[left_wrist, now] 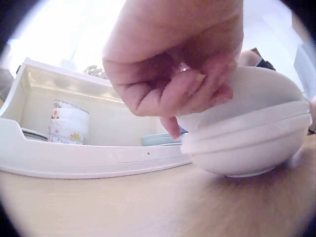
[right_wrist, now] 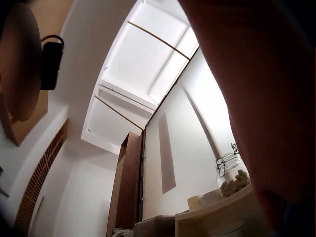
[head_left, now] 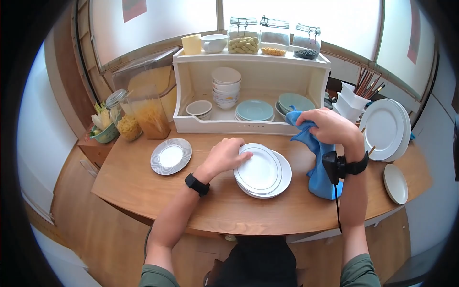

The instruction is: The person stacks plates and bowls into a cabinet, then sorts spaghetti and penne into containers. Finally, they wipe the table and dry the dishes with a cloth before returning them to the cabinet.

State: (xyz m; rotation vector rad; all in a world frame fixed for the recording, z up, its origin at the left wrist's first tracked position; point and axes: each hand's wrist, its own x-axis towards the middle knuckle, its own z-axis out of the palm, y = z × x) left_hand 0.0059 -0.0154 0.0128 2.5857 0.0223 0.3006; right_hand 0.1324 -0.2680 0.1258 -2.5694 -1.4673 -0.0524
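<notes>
My left hand [head_left: 224, 157] grips the near-left rim of a white plate [head_left: 259, 168], thumb over its edge. That plate overlaps a stack of white plates [head_left: 286, 174] on the wooden table; in the left wrist view the upper plate [left_wrist: 264, 89] tilts up off the stacked dishes [left_wrist: 247, 148] below it. Over to the right, my right hand [head_left: 333, 126] holds a blue cloth [head_left: 319, 167] bunched at its top, its lower end hanging down to the tabletop. The right wrist view shows mostly ceiling, with the hand [right_wrist: 256, 98] dark at the side.
A white shelf [head_left: 210, 125] at the back holds bowls [head_left: 226, 88] and pale green plates [head_left: 255, 110], with glass jars [head_left: 244, 43] on top. A grey-rimmed plate [head_left: 171, 156] lies left. Large white plates [head_left: 384, 125] stand at the right beside an oval dish [head_left: 395, 184].
</notes>
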